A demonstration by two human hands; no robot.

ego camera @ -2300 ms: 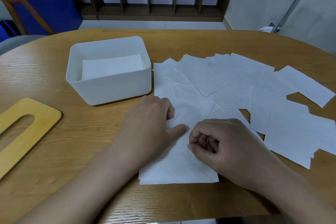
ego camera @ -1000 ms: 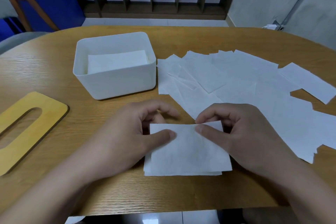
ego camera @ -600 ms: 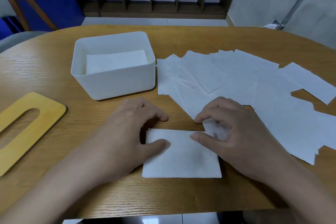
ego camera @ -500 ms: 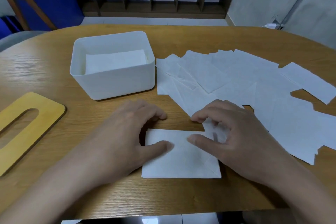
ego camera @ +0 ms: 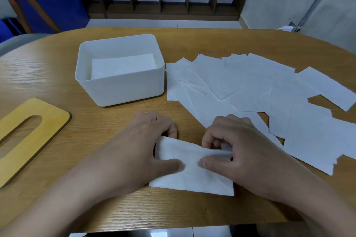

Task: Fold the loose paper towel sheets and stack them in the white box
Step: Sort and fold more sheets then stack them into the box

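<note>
A: We see the folded sheet (ego camera: pixel 192 169) on the wooden counter (ego camera: pixel 192 44), in front of the white box (ego camera: pixel 123 86), nearer us. The left hand (ego camera: pixel 142 146) makes its grip on the sheet's left end, thumb on top and curled fingers at the far edge.

B: And the right hand (ego camera: pixel 242 152) pinches the sheet's right end, thumb on top, fingers bent over the lifted far edge. The sheet is a soft, matte white rectangle, faintly creased.

A: The box is smooth plastic with rounded corners, and we see a stack of folded sheets (ego camera: pixel 123 65) lying flat inside it.

B: To the right of the box, the loose sheets (ego camera: pixel 260 90) overlap in a thin, flat spread. To the box's left lies a flat yellow wooden lid (ego camera: pixel 48 121) with an oblong slot.
</note>
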